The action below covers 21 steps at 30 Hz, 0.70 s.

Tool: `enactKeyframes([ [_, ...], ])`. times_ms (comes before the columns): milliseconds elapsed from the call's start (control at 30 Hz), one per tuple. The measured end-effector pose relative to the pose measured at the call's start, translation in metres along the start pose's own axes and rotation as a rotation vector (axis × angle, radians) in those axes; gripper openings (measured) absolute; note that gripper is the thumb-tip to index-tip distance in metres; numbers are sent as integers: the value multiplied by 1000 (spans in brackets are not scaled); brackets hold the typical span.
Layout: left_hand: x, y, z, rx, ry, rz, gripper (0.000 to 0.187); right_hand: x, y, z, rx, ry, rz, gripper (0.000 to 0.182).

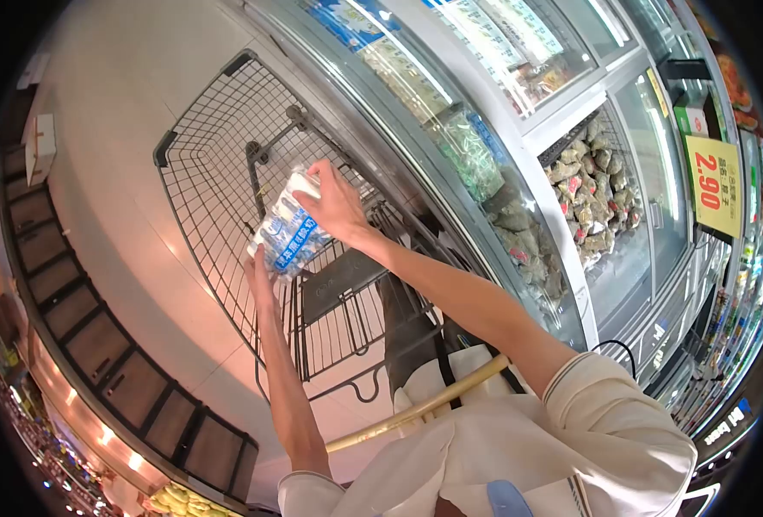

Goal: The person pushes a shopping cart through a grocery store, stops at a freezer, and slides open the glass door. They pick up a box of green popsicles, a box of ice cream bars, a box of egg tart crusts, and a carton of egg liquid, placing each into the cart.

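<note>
Above the wire shopping cart [218,121], a clear-wrapped multipack of yogurt [297,237] with a blue label and white ends is held tilted between both hands. My right hand [338,205] grips its upper right end, thumb and fingers bent over it. At the lower left end, my left hand [262,274] is closed against the pack's side, and its fingers are partly hidden behind it. The cart's basket lies below and beyond the pack. A grey panel [343,284] of the cart's child seat shows just under my hands.
On the right runs a freezer case [562,129] with glass lids and wrapped food [595,185] inside. A yellow price sign [714,187] reading 2.90 hangs beyond it. To the left stand a curved row of dark-framed panels [80,319] and a pale floor [114,129]. The cart handle [420,407] crosses before my body.
</note>
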<state>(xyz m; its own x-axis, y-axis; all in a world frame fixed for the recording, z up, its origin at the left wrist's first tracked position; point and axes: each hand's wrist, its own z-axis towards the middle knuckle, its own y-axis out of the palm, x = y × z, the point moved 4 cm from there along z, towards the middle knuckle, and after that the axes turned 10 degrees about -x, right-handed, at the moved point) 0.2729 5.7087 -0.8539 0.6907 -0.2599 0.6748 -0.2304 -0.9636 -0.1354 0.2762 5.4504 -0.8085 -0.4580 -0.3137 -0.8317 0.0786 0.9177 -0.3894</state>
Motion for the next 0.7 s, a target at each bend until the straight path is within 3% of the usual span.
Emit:
enactKeyframes([
  [133, 114, 28, -56, 64, 297, 312, 62, -47, -93, -29, 86, -12, 236, 66],
  [233, 208, 96, -99, 46, 513, 468, 65, -66, -179, -67, 195, -33, 263, 67],
  [367, 271, 222, -156, -66, 799, 619, 65, -46, -293, -144, 404, -72, 473, 62],
  [433, 274, 296, -179, -297, 868, 613, 67, -28, -351, -197, 503, 41, 530, 55],
  [500, 278, 376, -220, -450, 952, 800, 71, 7, -404, -244, 651, 65, 558, 49],
  [567, 254, 448, -234, -647, 864, 789, 69, 54, -444, -290, 791, 30, 498, 47],
  [633, 228, 518, -253, -769, 813, 908, 68, 89, -473, -328, 852, 124, 481, 49],
  [700, 183, 572, -245, -826, 703, 971, 88, 137, -485, -350, 896, 303, 375, 52],
])
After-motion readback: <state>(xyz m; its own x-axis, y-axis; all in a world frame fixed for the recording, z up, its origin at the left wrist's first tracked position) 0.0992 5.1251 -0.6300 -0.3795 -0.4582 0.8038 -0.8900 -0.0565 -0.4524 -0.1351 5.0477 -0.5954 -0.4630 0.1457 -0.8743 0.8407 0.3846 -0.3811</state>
